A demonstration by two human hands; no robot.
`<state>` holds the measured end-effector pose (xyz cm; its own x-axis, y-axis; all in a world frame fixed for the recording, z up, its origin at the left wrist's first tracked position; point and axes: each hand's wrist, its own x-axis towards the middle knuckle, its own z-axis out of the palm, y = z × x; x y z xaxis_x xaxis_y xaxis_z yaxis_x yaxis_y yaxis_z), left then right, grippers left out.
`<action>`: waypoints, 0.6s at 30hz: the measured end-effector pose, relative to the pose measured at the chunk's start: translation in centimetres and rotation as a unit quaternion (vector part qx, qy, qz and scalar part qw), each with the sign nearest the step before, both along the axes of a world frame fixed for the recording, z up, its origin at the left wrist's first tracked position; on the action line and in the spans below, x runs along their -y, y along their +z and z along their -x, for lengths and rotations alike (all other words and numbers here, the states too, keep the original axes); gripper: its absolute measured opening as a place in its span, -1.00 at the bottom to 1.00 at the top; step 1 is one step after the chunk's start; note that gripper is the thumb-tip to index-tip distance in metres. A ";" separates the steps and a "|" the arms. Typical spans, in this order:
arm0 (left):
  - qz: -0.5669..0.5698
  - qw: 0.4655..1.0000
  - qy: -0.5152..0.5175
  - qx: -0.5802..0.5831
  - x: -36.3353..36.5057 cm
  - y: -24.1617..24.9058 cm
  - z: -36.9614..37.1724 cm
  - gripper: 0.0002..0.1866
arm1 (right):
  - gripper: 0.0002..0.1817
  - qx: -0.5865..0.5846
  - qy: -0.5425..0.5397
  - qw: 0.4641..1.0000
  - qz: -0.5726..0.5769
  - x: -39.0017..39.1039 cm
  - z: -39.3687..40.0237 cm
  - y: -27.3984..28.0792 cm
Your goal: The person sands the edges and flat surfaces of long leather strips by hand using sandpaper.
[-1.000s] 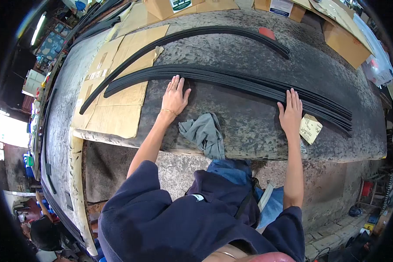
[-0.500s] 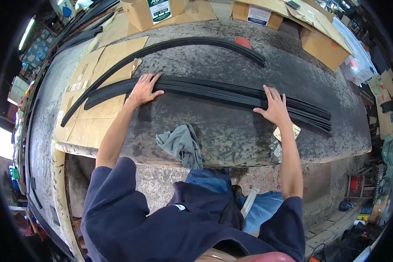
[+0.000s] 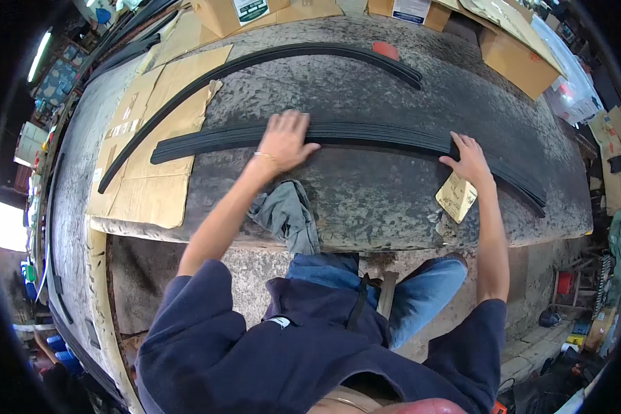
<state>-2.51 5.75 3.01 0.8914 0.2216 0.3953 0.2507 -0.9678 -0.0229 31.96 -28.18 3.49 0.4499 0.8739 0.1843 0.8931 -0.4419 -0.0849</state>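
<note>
A bundle of long black rubber strips (image 3: pixel 379 135) lies crosswise on the dark worktable, its left end on cardboard and its right end slightly fanned. My left hand (image 3: pixel 283 143) rests across the bundle left of its middle, fingers stretched out over the far edge and slightly blurred. Toward the right end, my right hand (image 3: pixel 470 160) lies over the strips with fingers extended and thumb apart on the near side. Behind the bundle, a second, curved set of black strips (image 3: pixel 255 58) arcs over the table. A grey cloth (image 3: pixel 286 215) sits by the front edge, below my left hand.
Flattened cardboard (image 3: pixel 148 186) covers the table's left part. A yellowish card (image 3: pixel 456 197) lies beside my right wrist. Farther back are a red round object (image 3: pixel 386 50), cardboard boxes (image 3: pixel 521 65) and a clear plastic bin (image 3: pixel 574 100). The table's front edge (image 3: pixel 366 245) is near my legs.
The bundle has shifted right and its strips lie closer together. My left hand has slid right along it; my right hand has also moved right. The view has shifted slightly.
</note>
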 end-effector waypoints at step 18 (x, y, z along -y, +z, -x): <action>0.031 0.999 0.040 -0.005 7.6 -2.7 -4.7 -0.22 | -0.23 0.040 0.057 0.993 -0.096 -4.9 8.6 -3.2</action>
